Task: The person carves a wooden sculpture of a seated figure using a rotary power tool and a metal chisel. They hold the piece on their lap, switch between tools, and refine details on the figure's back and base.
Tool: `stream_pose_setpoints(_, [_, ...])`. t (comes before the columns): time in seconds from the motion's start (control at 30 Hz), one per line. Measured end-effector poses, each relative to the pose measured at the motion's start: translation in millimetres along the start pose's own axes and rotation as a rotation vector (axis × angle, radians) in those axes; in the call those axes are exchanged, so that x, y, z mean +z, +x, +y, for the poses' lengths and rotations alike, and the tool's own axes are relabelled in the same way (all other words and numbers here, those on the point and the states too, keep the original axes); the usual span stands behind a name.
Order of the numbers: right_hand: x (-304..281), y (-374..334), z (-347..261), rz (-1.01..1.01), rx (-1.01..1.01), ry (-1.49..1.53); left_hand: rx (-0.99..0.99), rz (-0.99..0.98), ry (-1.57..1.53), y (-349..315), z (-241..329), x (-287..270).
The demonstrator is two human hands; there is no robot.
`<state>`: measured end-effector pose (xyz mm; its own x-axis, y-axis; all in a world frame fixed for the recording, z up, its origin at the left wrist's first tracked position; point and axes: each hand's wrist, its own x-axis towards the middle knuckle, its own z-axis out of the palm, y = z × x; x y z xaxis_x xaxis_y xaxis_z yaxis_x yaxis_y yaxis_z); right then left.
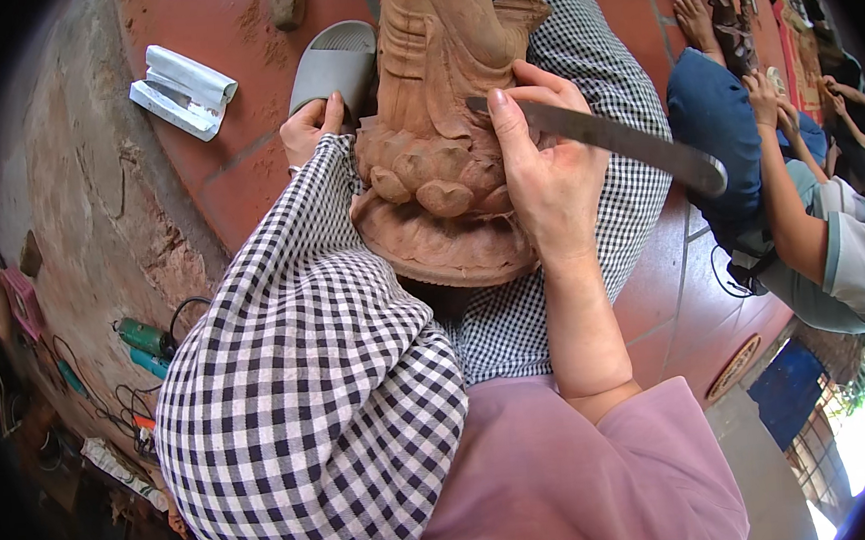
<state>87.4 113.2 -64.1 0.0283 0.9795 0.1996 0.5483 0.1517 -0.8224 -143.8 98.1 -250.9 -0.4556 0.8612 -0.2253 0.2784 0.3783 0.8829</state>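
Observation:
A brown wooden carving point(435, 89) of a robed figure stands between my legs on a lotus-petal base with a round foot point(441, 244). My right hand point(555, 156) grips a flat, dark metal blade point(634, 140) with a rounded outer end. Its other end meets the figure's lower robe, just above the petals. The thumb presses along the blade, while other fingers reach behind it against the carving. My left hand point(310, 130) shows past my checked trouser leg point(300, 380), beside the base. Its fingers are curled; the trouser leg hides the forearm, and what they hold is unclear.
A grey slipper point(340, 64) lies beside the carving on red tiles. Left of it is an opened white packet point(184, 92). A green power tool point(144, 335) and cables lie at the far left. Another person point(800, 214) sits on the right.

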Motion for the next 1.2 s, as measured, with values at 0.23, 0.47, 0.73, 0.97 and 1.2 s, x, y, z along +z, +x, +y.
stream_pose_setpoints(0.23, [-2, 4, -2, 0.003, -0.026, -0.002, 0.068, -0.019, 0.044, 3, -7, -1])
stream_pose_setpoints(0.47, [-5, 3, -4, -0.021, 0.067, -0.005, 0.037, -0.003, 0.033, 2, -5, -2])
stream_pose_setpoints(0.73, [8, 1, -13, 0.025, -0.05, -0.147, 0.049, 0.003, 0.012, 1, -5, -2])
stream_pose_setpoints(0.97, [9, 2, -14, 0.041, -0.011, -0.12, 0.054, -0.006, 0.023, 3, -7, -2])
stream_pose_setpoints(1.2, [2, 2, -15, -0.041, -0.038, -0.188, 0.073, 0.003, 0.057, 1, -8, -2])
